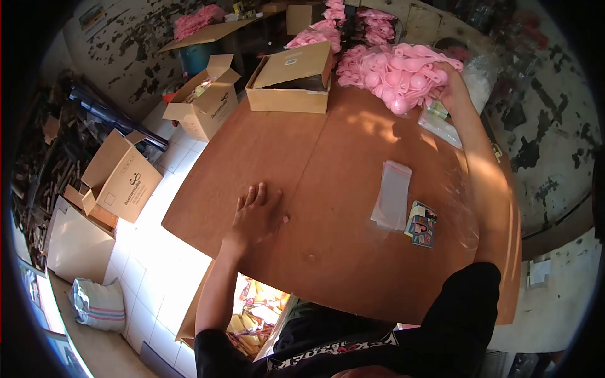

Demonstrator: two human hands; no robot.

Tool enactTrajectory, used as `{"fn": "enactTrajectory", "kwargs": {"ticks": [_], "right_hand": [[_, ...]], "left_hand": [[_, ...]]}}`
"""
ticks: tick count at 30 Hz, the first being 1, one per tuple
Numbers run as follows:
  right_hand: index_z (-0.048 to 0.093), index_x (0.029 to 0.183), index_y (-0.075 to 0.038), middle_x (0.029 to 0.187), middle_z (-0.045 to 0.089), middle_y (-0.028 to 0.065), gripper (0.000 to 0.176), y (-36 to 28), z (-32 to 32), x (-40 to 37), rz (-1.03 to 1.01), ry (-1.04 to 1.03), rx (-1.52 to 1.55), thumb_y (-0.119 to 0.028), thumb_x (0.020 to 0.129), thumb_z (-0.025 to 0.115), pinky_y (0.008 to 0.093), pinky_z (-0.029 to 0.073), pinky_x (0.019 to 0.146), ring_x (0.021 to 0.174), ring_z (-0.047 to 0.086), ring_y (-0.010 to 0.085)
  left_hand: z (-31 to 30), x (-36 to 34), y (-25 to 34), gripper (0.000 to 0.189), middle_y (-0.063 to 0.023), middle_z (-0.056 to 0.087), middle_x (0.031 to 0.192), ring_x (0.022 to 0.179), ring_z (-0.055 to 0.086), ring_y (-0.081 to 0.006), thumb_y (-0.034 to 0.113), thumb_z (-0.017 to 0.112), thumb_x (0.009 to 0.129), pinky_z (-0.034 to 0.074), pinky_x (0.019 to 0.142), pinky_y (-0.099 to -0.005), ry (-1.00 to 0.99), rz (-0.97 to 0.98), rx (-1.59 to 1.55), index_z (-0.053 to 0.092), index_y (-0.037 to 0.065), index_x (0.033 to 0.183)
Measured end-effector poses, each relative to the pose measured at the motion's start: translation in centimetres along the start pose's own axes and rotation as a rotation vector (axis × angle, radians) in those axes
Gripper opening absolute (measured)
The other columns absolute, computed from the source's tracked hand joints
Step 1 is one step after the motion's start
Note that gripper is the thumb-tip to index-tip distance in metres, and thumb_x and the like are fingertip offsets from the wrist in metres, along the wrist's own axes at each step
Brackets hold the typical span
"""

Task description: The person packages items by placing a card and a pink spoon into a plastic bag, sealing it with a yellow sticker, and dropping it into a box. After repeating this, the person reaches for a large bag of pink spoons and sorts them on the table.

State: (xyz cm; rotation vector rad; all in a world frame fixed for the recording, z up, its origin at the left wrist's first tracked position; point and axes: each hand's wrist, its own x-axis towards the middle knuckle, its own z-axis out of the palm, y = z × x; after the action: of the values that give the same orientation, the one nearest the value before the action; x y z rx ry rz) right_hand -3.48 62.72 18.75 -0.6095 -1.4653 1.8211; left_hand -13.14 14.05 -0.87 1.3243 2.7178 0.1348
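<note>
My left hand (258, 214) lies flat on the brown wooden table (302, 252), fingers spread and holding nothing. At the table's far right, my right hand (446, 87) is closed around the edge of a heap of pink plastic scoops (397, 75). Some of its fingers are hidden among them. Nearer me lies a stack of clear plastic sleeves (392, 195). Beside it, to the right, is a small pile of printed cards (421, 224). Clear plastic packaging (441, 125) sits just below my right wrist.
A cardboard box (287, 97) with raised flaps stands at the table's far edge. Open cartons (211, 107) stand on the floor to the left, near a white sack (97, 305). Below the near edge is a box of colourful packets (258, 309). A peeling wall (548, 138) borders the right.
</note>
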Motion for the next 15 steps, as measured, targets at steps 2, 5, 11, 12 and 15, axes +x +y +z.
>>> {"fn": "enactTrajectory", "kwargs": {"ticks": [2, 5, 11, 12, 15], "right_hand": [[0.06, 0.11, -0.008, 0.103, 0.064, 0.0079, 0.037, -1.2, -1.9, -2.9, -0.031, -0.018, 0.021, -0.025, 0.079, 0.069, 0.0369, 0.054, 0.081, 0.092, 0.063, 0.0216], [0.06, 0.109, -0.006, 0.102, 0.064, 0.0084, 0.036, -2.5, -3.2, -9.7, -0.081, -0.067, 0.035, -0.025, 0.079, 0.067, 0.0341, 0.055, 0.075, 0.089, 0.065, 0.0206], [0.058, 0.11, 0.001, 0.101, 0.065, 0.0135, 0.033, -5.4, -3.3, -22.8, -0.021, -0.16, 0.067, -0.018, 0.082, 0.06, 0.0334, 0.055, 0.078, 0.088, 0.066, 0.0239], [0.058, 0.109, 0.002, 0.1, 0.066, 0.0139, 0.033, -5.9, -3.6, -24.1, -0.052, -0.174, -0.059, -0.017, 0.082, 0.059, 0.0339, 0.054, 0.079, 0.088, 0.066, 0.0244], [0.06, 0.108, 0.003, 0.099, 0.067, 0.0151, 0.034, -6.4, -2.7, -27.3, -0.055, -0.231, 0.038, -0.019, 0.081, 0.058, 0.0355, 0.053, 0.081, 0.088, 0.066, 0.0244]], "left_hand": [[0.1, 0.0, -0.1, 0.066, -0.0257, 0.023, 0.153, 0.142, 0.022, -0.0439, 0.051, 0.051, 0.092, 0.024, 0.113, -0.0549, -0.004, 0.014, 0.012, 0.036, 0.016, 0.146], [0.1, -0.2, -0.3, 0.068, -0.0258, 0.023, 0.153, 0.142, 0.021, -0.0441, 0.053, 0.049, 0.092, 0.022, 0.113, -0.0554, 0.004, 0.018, 0.004, 0.034, 0.016, 0.147], [-1.4, -0.2, 2.3, 0.077, -0.0264, 0.021, 0.153, 0.142, 0.02, -0.0445, 0.065, 0.045, 0.089, 0.017, 0.113, -0.0592, -0.051, -0.043, -0.044, 0.033, 0.017, 0.148], [-1.6, -0.2, 3.8, 0.079, -0.0261, 0.024, 0.152, 0.142, 0.023, -0.0427, 0.067, 0.042, 0.089, 0.018, 0.114, -0.0575, -0.022, -0.034, -0.533, 0.032, 0.016, 0.148], [-0.4, 1.0, 7.7, 0.081, -0.0229, 0.031, 0.15, 0.139, 0.031, -0.0378, 0.07, 0.037, 0.091, 0.021, 0.114, -0.0535, -0.134, 0.017, -1.513, 0.032, 0.013, 0.148]]}}
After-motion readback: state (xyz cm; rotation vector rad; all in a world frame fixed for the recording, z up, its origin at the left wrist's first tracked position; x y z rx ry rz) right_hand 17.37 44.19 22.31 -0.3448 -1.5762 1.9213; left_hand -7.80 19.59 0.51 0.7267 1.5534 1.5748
